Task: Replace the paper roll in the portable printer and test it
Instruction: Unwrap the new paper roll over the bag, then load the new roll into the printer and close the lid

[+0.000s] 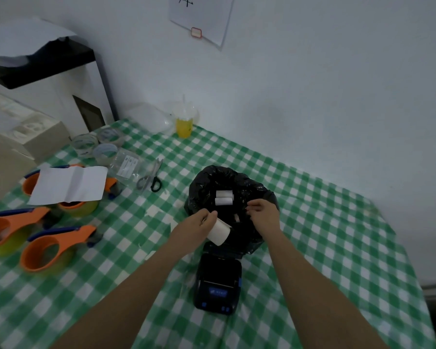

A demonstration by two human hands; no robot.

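Note:
A black portable printer with blue buttons lies on the green checked tablecloth near me. Just behind it stands a black plastic bag with its mouth open; two white paper rolls lie inside. My left hand is shut on a white paper roll, held at the bag's near rim above the printer's back end. My right hand hovers over the bag's right rim with fingers curled and apart, holding nothing that I can see.
Left of the bag lie scissors, a clear packet, rolls of clear tape and several orange tape dispensers under a folded white sheet. A cup of yellow drink stands by the wall. Boxes crowd the far left.

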